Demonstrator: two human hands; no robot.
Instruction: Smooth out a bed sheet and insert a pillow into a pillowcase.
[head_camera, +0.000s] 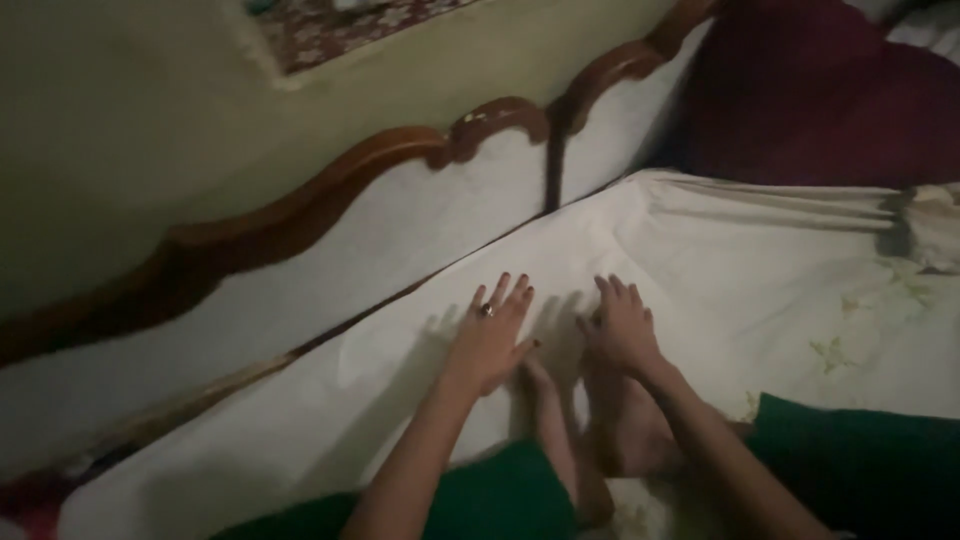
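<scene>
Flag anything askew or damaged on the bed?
The white sheet is wrinkled toward the dark red pillow, with creases running along its top edge. The headboard's wooden trim shows pale chipped spots. Both hands, left and right, lie flat on the sheet. Nothing spilled.

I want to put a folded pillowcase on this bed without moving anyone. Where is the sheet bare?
Bare sheet lies right of the right hand, up to the dark red pillow. Another bare patch runs left of the left hand, along the wooden headboard. It is crowded around both hands, the bare feet and the green clothing.
</scene>
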